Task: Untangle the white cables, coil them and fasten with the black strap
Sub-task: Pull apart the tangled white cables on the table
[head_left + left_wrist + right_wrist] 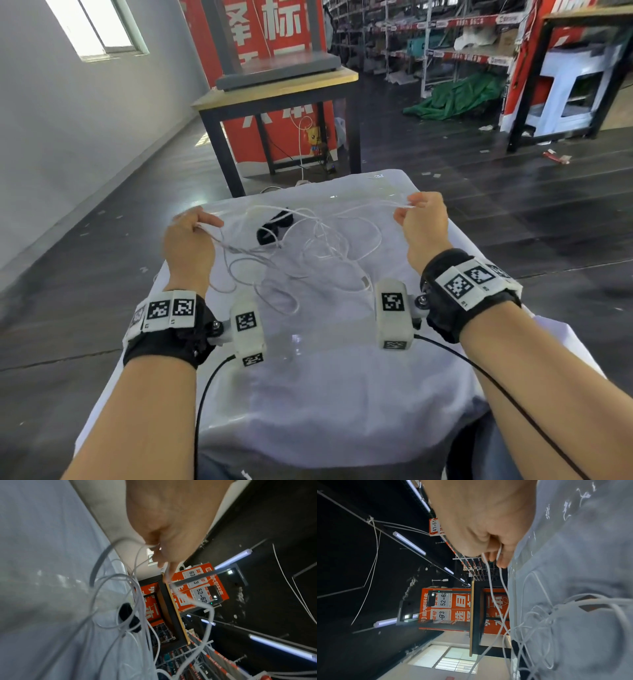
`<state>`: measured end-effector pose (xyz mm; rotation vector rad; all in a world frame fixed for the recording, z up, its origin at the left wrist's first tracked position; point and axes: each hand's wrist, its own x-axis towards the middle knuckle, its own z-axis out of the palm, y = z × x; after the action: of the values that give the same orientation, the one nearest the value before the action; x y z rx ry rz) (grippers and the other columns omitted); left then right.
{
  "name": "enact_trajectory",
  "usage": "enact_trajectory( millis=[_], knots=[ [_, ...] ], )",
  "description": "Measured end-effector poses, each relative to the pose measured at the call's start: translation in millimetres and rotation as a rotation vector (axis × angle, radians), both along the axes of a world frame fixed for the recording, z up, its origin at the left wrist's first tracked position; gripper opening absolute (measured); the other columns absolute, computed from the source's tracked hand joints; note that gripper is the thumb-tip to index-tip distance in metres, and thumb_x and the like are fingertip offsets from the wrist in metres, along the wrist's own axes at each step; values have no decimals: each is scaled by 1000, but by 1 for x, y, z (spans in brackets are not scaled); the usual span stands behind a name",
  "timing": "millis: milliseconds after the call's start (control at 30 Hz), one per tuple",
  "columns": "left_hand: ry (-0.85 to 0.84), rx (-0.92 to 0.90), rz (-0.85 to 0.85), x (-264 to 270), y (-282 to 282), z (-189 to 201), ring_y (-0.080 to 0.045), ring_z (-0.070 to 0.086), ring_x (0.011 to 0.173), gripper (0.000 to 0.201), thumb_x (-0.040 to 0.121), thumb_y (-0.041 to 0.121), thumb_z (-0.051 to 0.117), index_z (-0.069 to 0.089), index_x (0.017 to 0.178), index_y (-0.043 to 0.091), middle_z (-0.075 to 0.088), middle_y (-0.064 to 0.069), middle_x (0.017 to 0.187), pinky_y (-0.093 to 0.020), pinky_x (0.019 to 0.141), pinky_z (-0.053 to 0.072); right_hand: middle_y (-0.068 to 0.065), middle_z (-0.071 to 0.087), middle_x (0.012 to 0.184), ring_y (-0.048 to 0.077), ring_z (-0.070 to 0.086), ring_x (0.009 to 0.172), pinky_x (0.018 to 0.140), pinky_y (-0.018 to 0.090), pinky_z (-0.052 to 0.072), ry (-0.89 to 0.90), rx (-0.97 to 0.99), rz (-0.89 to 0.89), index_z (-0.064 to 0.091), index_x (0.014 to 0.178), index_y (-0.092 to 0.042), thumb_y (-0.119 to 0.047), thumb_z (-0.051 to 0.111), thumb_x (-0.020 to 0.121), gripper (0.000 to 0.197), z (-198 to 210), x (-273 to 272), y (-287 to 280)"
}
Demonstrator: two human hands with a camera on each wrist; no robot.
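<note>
A tangle of thin white cables (318, 253) lies on the white-covered table (342, 377), partly lifted between my two hands. My left hand (191, 236) pinches strands at the left, seen close in the left wrist view, where the left hand (164, 545) holds the white cables (137, 588). My right hand (421, 222) pinches strands at the right and holds them above the cloth; the right wrist view shows the right hand (494, 547) with the white cables (489, 577) running down from its fingers. The black strap (274, 228) lies on the table under the cable loops, and the black strap (128, 616) also shows in the left wrist view.
A wooden-topped black-framed table (274, 92) stands just beyond my table, with a red sign behind it. Store shelving (428, 44) and a green tarp (459, 96) fill the back right. Dark floor surrounds the table on both sides.
</note>
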<state>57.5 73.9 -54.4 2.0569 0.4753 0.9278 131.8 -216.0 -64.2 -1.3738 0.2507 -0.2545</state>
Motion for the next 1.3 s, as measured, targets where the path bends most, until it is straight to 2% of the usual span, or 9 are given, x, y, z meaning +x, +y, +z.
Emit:
enact_trajectory(
  millis=[167,333,467,567,633,833,967,1133,1300],
  knots=[
    [426,146,-149,-9,-19,3,-26,49,67,54,76,-16,33,68,101,16,52,-6,121,-29,51,35,8,60,109,22,56,101,83,31,46,59,-412,213,60,112,-11,4,41,89,33,-14,2,10],
    [603,316,-117,-4,-30,10,-29,52,99,51,82,-6,37,60,116,25,49,0,130,-41,89,44,10,56,127,28,52,118,103,40,42,97,-657,453,60,119,-12,-6,45,92,31,-10,-7,15],
    [765,496,-17,-3,-47,18,-31,20,141,59,82,-7,38,55,126,29,39,4,145,-69,107,3,16,48,127,32,50,113,95,35,42,61,-819,288,58,117,-6,-7,44,92,28,-3,-13,9],
    [518,544,-180,-3,-63,23,-24,34,133,50,86,-6,42,58,124,21,47,3,141,-49,108,31,16,59,108,26,54,101,91,33,43,120,-919,507,62,117,2,-5,49,93,28,-3,-17,10],
    [465,441,-418,0,-73,19,-21,55,106,44,92,-2,40,60,123,21,54,3,125,-22,77,49,12,62,113,23,56,101,95,34,45,176,-975,634,61,120,-1,-7,57,91,30,-5,-24,14],
    [847,605,-740,6,-88,-7,-19,48,126,52,93,11,55,41,142,20,49,-3,142,-26,98,36,14,64,107,21,55,83,64,27,44,159,-1211,709,53,110,-1,-7,62,86,27,-8,-30,20],
    [928,675,-768,4,-83,-5,-12,55,110,58,87,0,58,46,139,21,56,5,131,-18,86,38,9,59,70,18,50,58,51,22,39,211,-1189,677,54,64,-6,-1,54,80,17,-7,-22,19],
    [987,608,-713,3,-76,6,-9,64,86,38,83,-9,50,72,96,19,67,10,83,-18,77,44,14,60,91,26,54,81,64,27,40,171,-1004,528,57,97,1,-2,49,86,15,-3,-14,9],
    [977,506,-692,1,-75,16,-7,66,75,36,86,-7,46,69,80,20,71,2,86,-17,68,46,24,63,79,25,55,77,67,29,43,109,-878,535,58,72,2,-2,59,84,13,1,-19,7]
  ],
)
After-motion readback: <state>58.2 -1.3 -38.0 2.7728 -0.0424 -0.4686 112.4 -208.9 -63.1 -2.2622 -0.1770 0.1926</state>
